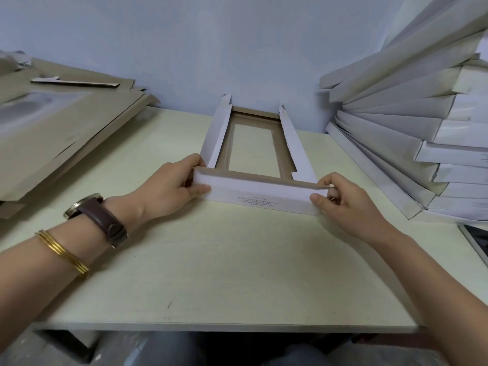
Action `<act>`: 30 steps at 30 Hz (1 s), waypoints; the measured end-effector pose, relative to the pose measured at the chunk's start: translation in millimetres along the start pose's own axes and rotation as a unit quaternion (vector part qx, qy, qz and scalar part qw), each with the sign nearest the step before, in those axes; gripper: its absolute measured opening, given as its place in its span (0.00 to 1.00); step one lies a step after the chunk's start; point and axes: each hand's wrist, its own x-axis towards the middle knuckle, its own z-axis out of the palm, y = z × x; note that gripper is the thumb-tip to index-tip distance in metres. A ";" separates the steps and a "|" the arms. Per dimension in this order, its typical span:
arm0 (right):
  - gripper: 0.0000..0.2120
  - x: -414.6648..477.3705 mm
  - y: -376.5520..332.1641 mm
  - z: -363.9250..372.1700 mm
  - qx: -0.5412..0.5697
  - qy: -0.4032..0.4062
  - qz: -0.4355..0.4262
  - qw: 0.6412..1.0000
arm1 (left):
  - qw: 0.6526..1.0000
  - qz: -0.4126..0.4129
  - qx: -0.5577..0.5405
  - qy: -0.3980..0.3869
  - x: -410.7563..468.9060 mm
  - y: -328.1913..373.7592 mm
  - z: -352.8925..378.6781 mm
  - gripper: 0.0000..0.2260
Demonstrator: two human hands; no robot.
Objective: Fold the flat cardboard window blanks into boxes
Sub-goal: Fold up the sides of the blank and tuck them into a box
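Pale surface [237, 273], seen from above; its near edge shows, its left and right ends run out of frame. Right: stack of folded white boxes [412, 122] leaning in a fan against the wall, cut off by the frame's top and right edges, contents hidden. Left: pile of flat brown blanks [66, 122], also cut off, a loose strip lying on top. Centre, against the wall: the window blank [258, 192], half-formed, with both long side walls raised, white outside and brown inside, and the surface visible through its window. Its near end flap stands up between the hands; the small print on it is too fine to read. Left hand [171, 188] pinches the flap's left corner, thumb on the white face, fingers hidden behind. Right hand [343, 204] pinches the right corner likewise. Left wrist: brown-strapped watch [97, 215] and gold bangles [63, 249]. Far right edge: a dark framed object [475, 244], mostly out of view and unidentifiable.
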 end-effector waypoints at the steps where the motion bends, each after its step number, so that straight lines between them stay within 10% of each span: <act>1: 0.07 0.4 0.6 1.4 0.002 0.006 0.000 1.000 | 1.000 -0.003 -0.011 0.004 -0.5 0.9 1.0 0.06; 30: 0.10 -13.7 -6.3 19.0 -0.057 0.008 -0.021 0.998 | 0.998 0.048 0.010 0.042 0.6 0.7 14.9 0.06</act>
